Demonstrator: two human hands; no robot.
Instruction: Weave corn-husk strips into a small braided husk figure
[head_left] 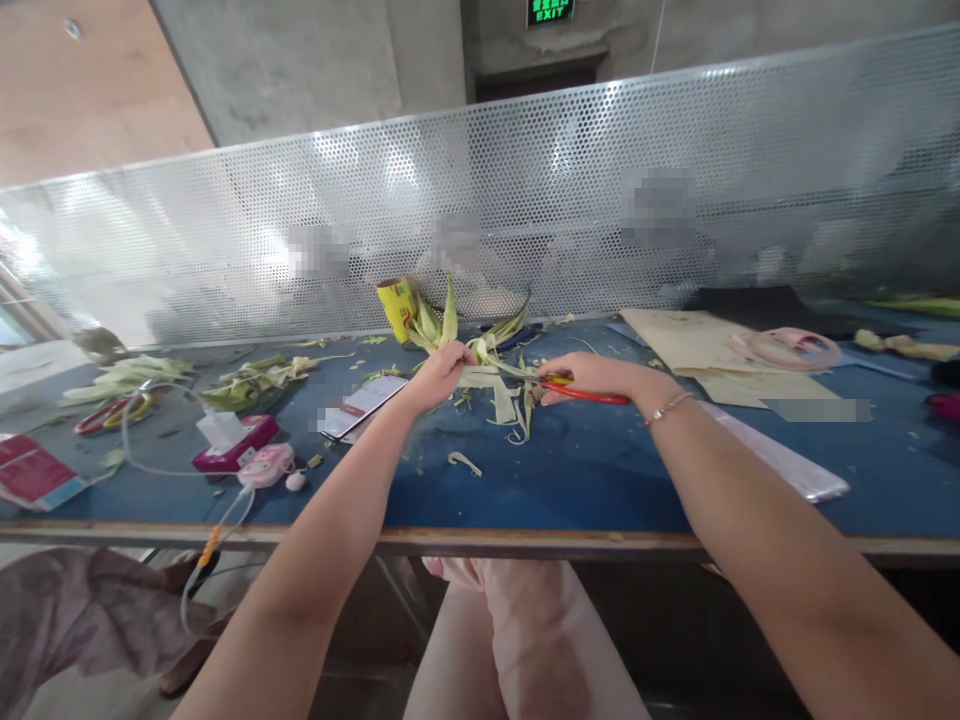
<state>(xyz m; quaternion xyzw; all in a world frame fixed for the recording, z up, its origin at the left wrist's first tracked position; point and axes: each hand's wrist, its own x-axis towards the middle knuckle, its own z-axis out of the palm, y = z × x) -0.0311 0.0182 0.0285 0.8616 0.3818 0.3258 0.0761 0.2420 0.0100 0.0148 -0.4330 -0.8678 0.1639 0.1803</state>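
Observation:
Near the middle of the table, my left hand [448, 368] is closed on a bundle of pale green corn husk leaves [450, 315]. Some of the leaves stand up behind the fingers, and loose strips hang to the right. My right hand [574, 375] grips scissors [600, 394] with red and yellow handles. Their blades point left and lie against a pale husk strip [504, 395]; whether they are parted is too small to tell. Just behind my left hand, a yellow printed roll or can [395, 308] leans tilted. A small white scrap [465, 463] lies in front.
Left of my hands are a phone [365, 408], a magenta box [238, 445], a pink charger [266, 466] with cables, more husks [259, 383] and another pair of scissors [112, 414]. Brown paper [712, 345] and a plastic-wrapped packet [780, 450] lie right. A perforated metal screen [525, 190] stands behind.

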